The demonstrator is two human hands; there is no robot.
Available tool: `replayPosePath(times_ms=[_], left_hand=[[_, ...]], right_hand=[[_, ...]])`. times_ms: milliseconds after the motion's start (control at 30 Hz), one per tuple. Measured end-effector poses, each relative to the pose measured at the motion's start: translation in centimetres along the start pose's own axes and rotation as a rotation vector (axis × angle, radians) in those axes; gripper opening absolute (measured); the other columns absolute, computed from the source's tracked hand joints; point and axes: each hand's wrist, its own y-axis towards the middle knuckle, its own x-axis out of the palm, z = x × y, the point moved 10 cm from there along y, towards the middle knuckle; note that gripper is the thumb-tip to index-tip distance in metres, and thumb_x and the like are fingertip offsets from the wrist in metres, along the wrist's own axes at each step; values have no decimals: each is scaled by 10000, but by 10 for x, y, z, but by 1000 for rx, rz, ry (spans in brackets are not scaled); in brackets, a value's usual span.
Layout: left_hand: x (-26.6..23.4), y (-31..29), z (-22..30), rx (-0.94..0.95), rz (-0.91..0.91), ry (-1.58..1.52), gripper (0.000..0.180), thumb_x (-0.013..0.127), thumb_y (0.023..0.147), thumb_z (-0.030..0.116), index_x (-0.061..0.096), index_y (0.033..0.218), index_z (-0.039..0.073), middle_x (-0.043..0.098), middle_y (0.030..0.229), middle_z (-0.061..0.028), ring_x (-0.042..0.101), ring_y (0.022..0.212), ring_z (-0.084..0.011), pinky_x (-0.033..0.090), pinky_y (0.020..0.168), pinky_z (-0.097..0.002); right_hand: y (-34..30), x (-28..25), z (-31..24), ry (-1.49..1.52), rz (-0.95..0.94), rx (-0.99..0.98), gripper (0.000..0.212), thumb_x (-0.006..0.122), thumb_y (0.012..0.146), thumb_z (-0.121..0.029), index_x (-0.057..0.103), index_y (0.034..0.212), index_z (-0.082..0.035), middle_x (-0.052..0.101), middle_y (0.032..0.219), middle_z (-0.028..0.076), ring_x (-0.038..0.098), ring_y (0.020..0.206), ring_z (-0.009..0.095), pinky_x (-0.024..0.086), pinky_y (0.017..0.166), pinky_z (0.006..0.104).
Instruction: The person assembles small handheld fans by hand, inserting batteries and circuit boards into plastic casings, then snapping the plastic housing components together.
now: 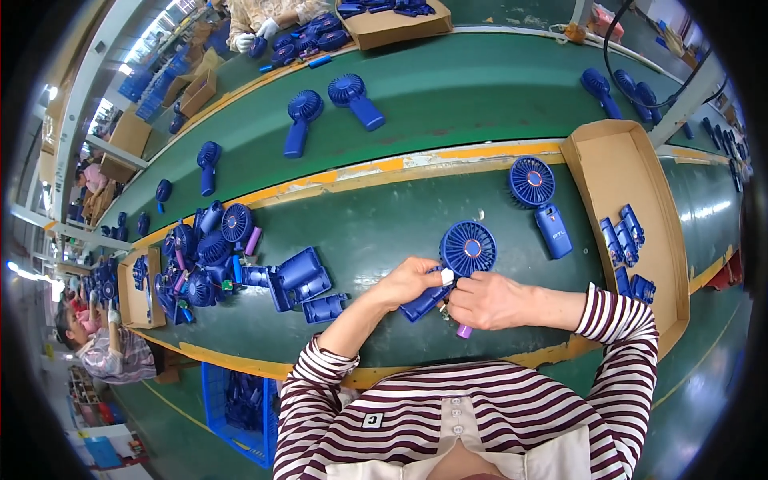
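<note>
In front of me on the green bench, a blue handheld fan (pixel 468 249) lies with its round grille away from me and its handle toward me. My left hand (pixel 406 284) pinches at the handle's upper end, with a white wrap on one fingertip. Closed fingers of my right hand (pixel 490 301) press in at the handle's other side; what they grip is hidden. A blue handle shell (pixel 422 305) shows below my left fingers. From under my right hand sticks out a purple cylindrical battery (pixel 464 330).
Another blue fan (pixel 532 182) lies beyond my right hand, beside a cardboard tray (pixel 670 240) of blue parts. Left are loose blue shells (pixel 302 280) and a heap of fans (pixel 212 250). Fans lie on the green belt (pixel 448 96); other people work across it and at far left.
</note>
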Motion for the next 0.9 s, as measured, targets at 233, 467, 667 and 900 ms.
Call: replayPosePath(times_ms=[233, 467, 667, 900], left_hand=[[-17, -1, -10, 64, 277, -164, 160, 506, 847, 96, 628, 911, 15, 607, 746, -4, 544, 631, -66, 430, 537, -213], [-17, -2, -21, 169, 423, -532, 163, 500, 846, 74, 613, 943, 6, 624, 851, -41, 583, 711, -102, 472, 631, -234], [-20, -1, -24, 160, 488, -568, 169, 487, 790, 82, 599, 876, -10, 606, 779, -54, 557, 676, -116, 438, 590, -233], [-17, -3, -5, 179, 411, -693, 210, 454, 839, 146, 558, 913, -21, 602, 858, -104, 590, 688, -172, 470, 576, -299]], right_hand=[[-6, -3, 40, 276, 134, 481, 305, 645, 486, -38, 572, 781, -61, 531, 899, 57, 518, 800, 224, 430, 639, 345], [-17, -7, 33, 37, 390, 473, 182, 575, 574, -88, 575, 746, -32, 553, 857, 75, 528, 918, 225, 356, 899, 482], [-25, 4, 49, 132, 392, 545, 228, 618, 533, -55, 572, 757, -43, 551, 811, 60, 539, 912, 235, 347, 907, 499], [-34, 4, 87, 476, 458, 759, 246, 639, 551, 85, 565, 769, -1, 580, 805, 92, 580, 810, 265, 460, 669, 326]])
